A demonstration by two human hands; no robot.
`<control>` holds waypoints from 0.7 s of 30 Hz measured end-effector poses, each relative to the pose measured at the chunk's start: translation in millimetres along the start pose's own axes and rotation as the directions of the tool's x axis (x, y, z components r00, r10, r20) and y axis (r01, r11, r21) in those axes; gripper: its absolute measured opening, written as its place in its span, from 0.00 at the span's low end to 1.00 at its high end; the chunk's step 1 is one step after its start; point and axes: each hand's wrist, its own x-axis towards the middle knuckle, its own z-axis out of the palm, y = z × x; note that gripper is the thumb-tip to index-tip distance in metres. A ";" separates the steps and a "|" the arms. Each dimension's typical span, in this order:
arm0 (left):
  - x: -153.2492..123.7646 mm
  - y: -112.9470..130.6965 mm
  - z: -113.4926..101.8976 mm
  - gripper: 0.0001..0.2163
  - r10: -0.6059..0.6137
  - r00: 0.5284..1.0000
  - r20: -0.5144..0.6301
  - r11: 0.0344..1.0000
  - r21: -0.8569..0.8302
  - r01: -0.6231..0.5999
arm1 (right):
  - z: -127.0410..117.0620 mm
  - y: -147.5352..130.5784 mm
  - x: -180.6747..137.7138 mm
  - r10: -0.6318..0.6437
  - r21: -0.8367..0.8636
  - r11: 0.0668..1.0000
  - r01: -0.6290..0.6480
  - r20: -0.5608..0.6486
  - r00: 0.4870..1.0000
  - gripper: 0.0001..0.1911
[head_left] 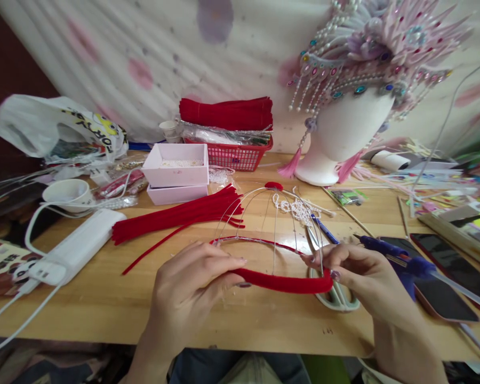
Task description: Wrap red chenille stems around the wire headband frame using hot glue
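Note:
A domed wire frame (275, 234) with a red fuzzy band (284, 281) round its base is held up between my two hands above the table. A small red fuzzy disc (274, 185) caps the top of the wires. My left hand (196, 285) pinches the left part of the band between thumb and fingers. At the right end of the band, my right hand (354, 272) grips the rim with closed fingers. Scissors (338, 298) with pale handles lie beneath, partly hidden by the band and my right hand.
A bundle of red pipe cleaners (180, 213) lies left. Behind are pale boxes (176, 165) and a red basket (238, 154). A white mannequin head (344, 128) wears an ornate headdress. Right are a blue glue gun (400, 261) and phones (444, 301); left, a power strip (84, 242).

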 end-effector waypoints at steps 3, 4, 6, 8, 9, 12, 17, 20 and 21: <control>1.6 -1.3 -4.0 0.06 0.056 0.997 0.054 0.997 0.057 -0.059 | 3.3 -1.7 0.8 -0.008 0.016 1.000 0.008 -0.015 1.000 0.13; 2.6 -0.9 -5.2 0.05 0.071 0.995 0.074 0.995 0.065 -0.076 | 4.5 -2.3 1.0 -0.008 0.022 1.000 0.008 -0.017 1.000 0.14; 4.4 0.9 -6.9 0.04 0.076 0.992 0.102 0.995 0.056 -0.082 | 6.3 -3.2 1.3 -0.007 0.031 0.999 0.007 -0.016 1.000 0.14; 5.3 3.3 -7.4 0.04 0.063 0.993 0.104 0.997 0.031 -0.067 | 6.8 -3.0 1.1 -0.006 0.033 0.999 0.007 -0.016 1.000 0.13; 5.4 4.5 -7.4 0.05 0.051 0.994 0.099 0.998 0.022 -0.053 | 6.6 -2.6 0.9 -0.007 0.031 0.999 0.007 -0.017 1.000 0.13; 5.2 6.7 -7.0 0.05 0.029 0.995 0.094 1.000 0.008 -0.030 | 4.8 -0.3 0.1 0.001 0.011 1.000 -0.001 -0.021 1.000 0.13; 4.3 6.7 -8.3 0.05 0.021 0.993 0.114 1.000 0.001 -0.022 | 2.5 2.4 -0.6 -0.012 -0.014 1.000 0.012 -0.019 1.000 0.12; 1.7 6.2 -10.4 0.07 0.008 0.993 0.115 1.000 -0.003 -0.008 | 2.9 1.4 -1.1 -0.019 -0.012 1.000 0.019 -0.018 1.000 0.12; 0.8 6.0 -10.9 0.08 0.004 0.993 0.116 1.000 0.005 -0.005 | 3.3 0.9 -1.3 -0.015 -0.007 1.000 0.014 -0.016 1.000 0.12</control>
